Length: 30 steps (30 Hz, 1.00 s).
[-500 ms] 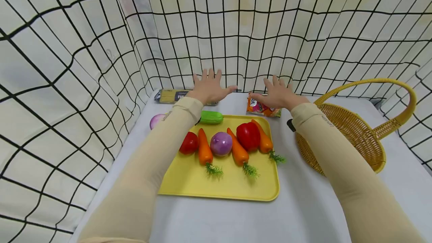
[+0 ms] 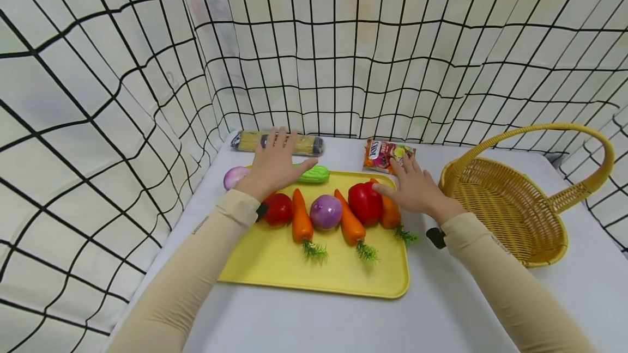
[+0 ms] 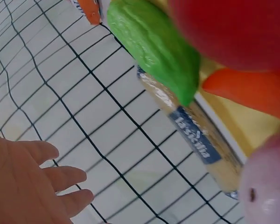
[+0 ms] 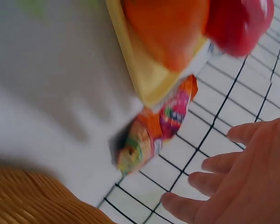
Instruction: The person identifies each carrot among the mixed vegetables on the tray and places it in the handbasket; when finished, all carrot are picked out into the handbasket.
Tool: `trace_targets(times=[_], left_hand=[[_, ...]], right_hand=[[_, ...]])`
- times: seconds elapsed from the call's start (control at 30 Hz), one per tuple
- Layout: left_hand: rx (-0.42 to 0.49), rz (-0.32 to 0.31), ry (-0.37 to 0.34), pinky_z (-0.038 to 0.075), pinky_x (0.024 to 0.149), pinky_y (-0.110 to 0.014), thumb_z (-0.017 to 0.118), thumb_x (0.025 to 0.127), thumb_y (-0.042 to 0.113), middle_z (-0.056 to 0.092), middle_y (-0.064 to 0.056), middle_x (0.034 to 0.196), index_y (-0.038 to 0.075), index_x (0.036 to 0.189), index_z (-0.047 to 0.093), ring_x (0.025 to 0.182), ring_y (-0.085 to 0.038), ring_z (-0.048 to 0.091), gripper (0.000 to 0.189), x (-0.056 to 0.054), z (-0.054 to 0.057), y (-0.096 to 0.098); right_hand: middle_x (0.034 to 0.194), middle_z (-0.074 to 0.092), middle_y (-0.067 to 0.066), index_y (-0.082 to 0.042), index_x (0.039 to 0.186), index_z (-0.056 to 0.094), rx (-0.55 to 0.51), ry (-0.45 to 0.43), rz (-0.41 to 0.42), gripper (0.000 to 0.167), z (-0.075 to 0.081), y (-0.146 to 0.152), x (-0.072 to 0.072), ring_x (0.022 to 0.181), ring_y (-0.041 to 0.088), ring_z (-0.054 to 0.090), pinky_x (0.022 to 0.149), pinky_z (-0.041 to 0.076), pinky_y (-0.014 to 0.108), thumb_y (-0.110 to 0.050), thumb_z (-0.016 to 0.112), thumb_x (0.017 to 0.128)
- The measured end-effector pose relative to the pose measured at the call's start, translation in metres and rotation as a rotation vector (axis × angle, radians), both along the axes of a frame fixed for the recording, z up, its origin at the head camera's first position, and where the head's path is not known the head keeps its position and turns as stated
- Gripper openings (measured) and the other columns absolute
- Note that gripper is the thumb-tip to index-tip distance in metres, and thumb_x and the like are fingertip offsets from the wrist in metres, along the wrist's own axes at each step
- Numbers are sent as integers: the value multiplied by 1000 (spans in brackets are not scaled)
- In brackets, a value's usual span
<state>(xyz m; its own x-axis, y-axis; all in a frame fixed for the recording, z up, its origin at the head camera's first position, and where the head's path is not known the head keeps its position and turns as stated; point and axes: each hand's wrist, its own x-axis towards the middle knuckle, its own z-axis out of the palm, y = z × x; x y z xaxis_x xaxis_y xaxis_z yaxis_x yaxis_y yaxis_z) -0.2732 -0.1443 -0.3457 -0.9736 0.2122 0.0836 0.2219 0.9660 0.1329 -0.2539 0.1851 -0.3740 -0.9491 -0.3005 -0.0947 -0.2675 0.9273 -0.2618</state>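
Note:
My left hand [image 2: 275,166] hovers with spread, straight fingers over the back left of the yellow tray [image 2: 314,277], holding nothing. Near it lie a green ridged vegetable [image 2: 313,174], a purple onion [image 2: 235,177] and a packet of spaghetti [image 3: 196,135]. A red tomato [image 2: 278,210] is partly behind the left wrist. My right hand [image 2: 414,187], also empty with fingers extended, is above the tray's back right corner. Its thumb overlaps the red bell pepper [image 2: 364,205] in the head view and it partly covers a carrot [image 2: 391,214]. Beyond its fingertips lies a colourful snack packet [image 4: 151,130].
A wicker basket [image 2: 510,222] with a tall handle stands at the right. Two more carrots [image 2: 301,225] and another purple onion [image 2: 326,212] lie on the tray. Black netting [image 2: 333,59] over white cloth borders the table's back and left.
Both hands have drawn back from the rear of the table towards me, the left also moving left and the right slightly right. The packets now show more fully. The head view has shifted slightly.

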Motion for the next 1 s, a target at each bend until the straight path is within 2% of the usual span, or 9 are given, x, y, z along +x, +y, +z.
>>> trace_targets(times=[0.13, 0.27, 0.4, 0.47, 0.6, 0.67, 0.77, 0.87, 1.0], left_hand=[[80, 32, 1, 0, 114, -61, 29, 90, 77, 10, -19, 162, 10, 157, 13, 148, -38, 2, 96, 10, -7, -18], [179, 63, 48, 5, 115, -59, 36, 95, 67, 21, -21, 158, 6, 155, 23, 146, -41, 13, 86, 17, -14, -34], [296, 102, 96, 13, 115, -57, 43, 98, 57, 30, -22, 153, 2, 150, 33, 142, -42, 21, 76, 28, -21, -53], [350, 127, 111, 19, 113, -57, 43, 98, 55, 33, -22, 152, 1, 148, 36, 140, -43, 25, 74, 33, -26, -64], [452, 188, 116, 24, 109, -61, 43, 99, 53, 36, -22, 151, 2, 147, 40, 137, -45, 31, 70, 41, -32, -88], [500, 219, 113, 25, 108, -61, 42, 100, 51, 38, -23, 149, 2, 146, 40, 136, -45, 32, 68, 46, -35, -98], [560, 268, 110, 27, 106, -60, 41, 102, 45, 42, -25, 144, 1, 145, 42, 132, -46, 37, 62, 54, -43, -111], [620, 321, 90, 34, 101, -58, 39, 103, 39, 46, -26, 141, 1, 144, 44, 127, -44, 44, 55, 59, -52, -122], [687, 383, 33, 43, 94, -53, 36, 104, 27, 49, -23, 141, 1, 143, 46, 124, -41, 50, 48, 61, -66, -129]], right_hand=[[159, 10, 26, -6, 156, 16, -78, -25, -27, 98, -11, 5, 21, 140, 51, 21, 109, 22, 64, -75, 36, 90], [158, 18, 25, -5, 156, 18, -182, -58, -73, 94, -23, 10, 39, 140, 47, 26, 109, 26, 62, -70, 40, 92], [153, 31, 25, -2, 153, 27, -261, -56, -108, 88, -37, 13, 54, 138, 44, 32, 109, 29, 59, -61, 53, 92], [149, 39, 24, -2, 150, 33, -291, -21, -124, 84, -43, 14, 59, 132, 43, 41, 104, 36, 57, -54, 61, 91], [139, 51, 23, -3, 143, 45, -336, 70, -162, 70, -51, 13, 63, 113, 39, 56, 89, 48, 52, -38, 71, 88], [135, 55, 21, -4, 140, 51, -384, 101, -188, 62, -54, 12, 64, 106, 37, 59, 84, 51, 50, -32, 72, 88], [130, 60, 18, -4, 133, 57, -481, 121, -236, 53, -59, 7, 63, 104, 34, 62, 84, 52, 47, -26, 73, 87], [126, 63, 16, -4, 129, 61, -578, 138, -276, 46, -62, 2, 62, 103, 33, 64, 87, 53, 46, -21, 72, 87], [124, 64, 15, -3, 127, 61, -626, 147, -292, 46, -66, -2, 60, 104, 32, 61, 89, 52, 46, -18, 74, 85]])
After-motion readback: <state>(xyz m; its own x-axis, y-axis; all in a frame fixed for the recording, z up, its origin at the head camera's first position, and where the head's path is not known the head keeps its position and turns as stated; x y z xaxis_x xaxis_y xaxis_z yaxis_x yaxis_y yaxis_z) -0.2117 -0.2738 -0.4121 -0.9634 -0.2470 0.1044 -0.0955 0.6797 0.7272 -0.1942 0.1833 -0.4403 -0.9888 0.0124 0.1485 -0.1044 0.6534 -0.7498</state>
